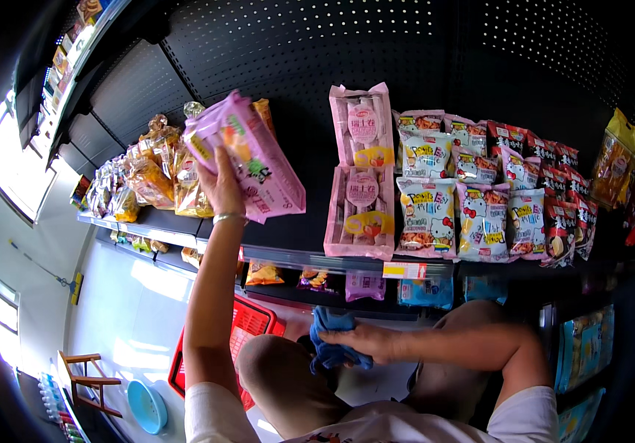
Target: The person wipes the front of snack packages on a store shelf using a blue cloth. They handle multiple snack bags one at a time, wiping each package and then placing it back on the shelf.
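Note:
My left hand (223, 188) is raised over the shelf, its fingers closed on a pink snack package (269, 173) that is tilted in the air. It seems to be more than one flat pack stacked together, though I cannot tell for sure. Low in front of my knees, my right hand (367, 341) grips a crumpled blue cloth (330, 325). Two similar pink packages (360, 210) stand one above the other on the shelf, right of the raised one. Beside them sit rows of small white and pink snack bags (426, 214).
Bagged bread (153, 181) fills the shelf's left part; dark red bags (560, 221) and a yellow-topped bag (616, 159) stand at the right. Below are a lower shelf with blue packs (426, 292) and a red basket (264, 319). A blue basin (147, 406) and wooden stool (96, 382) are on the floor.

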Action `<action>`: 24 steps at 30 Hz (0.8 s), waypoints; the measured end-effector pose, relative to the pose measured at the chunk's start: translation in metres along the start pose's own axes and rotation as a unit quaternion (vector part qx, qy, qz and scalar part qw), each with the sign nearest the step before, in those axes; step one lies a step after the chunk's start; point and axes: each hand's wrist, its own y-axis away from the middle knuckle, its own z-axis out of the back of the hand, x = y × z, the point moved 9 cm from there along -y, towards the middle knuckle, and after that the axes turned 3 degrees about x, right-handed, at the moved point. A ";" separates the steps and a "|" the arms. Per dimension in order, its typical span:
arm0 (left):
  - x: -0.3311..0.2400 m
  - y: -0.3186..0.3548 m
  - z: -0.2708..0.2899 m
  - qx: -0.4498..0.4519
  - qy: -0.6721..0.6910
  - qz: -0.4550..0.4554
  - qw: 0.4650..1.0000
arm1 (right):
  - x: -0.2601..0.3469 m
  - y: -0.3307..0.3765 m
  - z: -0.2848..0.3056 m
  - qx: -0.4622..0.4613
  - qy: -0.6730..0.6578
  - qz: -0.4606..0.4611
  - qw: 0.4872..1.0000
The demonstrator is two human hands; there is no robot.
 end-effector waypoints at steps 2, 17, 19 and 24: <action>0.019 -0.024 -0.018 0.006 -0.036 -0.052 0.998 | -0.002 0.002 0.004 -0.007 0.006 0.006 1.000; 0.130 -0.075 -0.111 0.060 -0.222 -0.004 0.973 | 0.005 0.006 0.016 -0.029 0.002 -0.058 0.998; 0.153 -0.082 -0.111 0.071 -0.304 0.015 0.950 | 0.006 0.004 0.018 -0.014 0.002 -0.062 0.998; 0.151 -0.055 -0.108 0.045 -0.340 -0.084 0.935 | 0.006 0.005 0.018 -0.005 0.002 -0.080 0.997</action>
